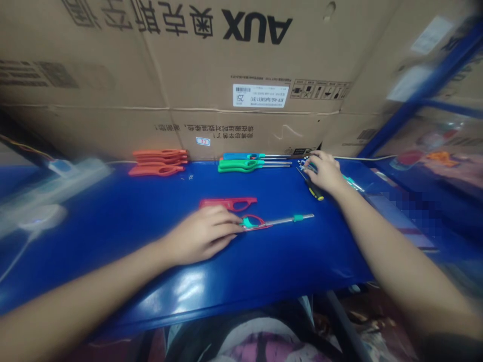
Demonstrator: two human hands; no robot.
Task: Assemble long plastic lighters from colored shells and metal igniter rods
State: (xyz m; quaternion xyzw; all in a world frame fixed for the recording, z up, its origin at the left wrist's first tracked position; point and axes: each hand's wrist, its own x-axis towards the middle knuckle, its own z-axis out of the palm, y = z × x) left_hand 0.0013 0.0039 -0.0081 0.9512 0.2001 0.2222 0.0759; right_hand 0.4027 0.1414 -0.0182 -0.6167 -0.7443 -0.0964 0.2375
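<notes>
My left hand [206, 235] is closed on a partly built gas lighter [260, 224]. Its red trigger loop, green trigger and thin metal tube with a green sleeve stick out to the right; the handle is hidden under the fingers. Just behind lies a red lighter handle shell [241, 202], partly covered by the hand. Over at the back right, my right hand [323, 171] has its fingers bent down and drawn together at small loose parts [302, 162]. What is between the fingertips is too small to make out. Beside them rests a black and yellow screwdriver [315, 192].
Orange handle shells [158, 162] are stacked at the back left. Green and blue lighters [239, 165] with metal tubes lie at the back middle. A power strip [71, 183] stands left. Upright cardboard [188, 75] walls off the back of the blue table [158, 201].
</notes>
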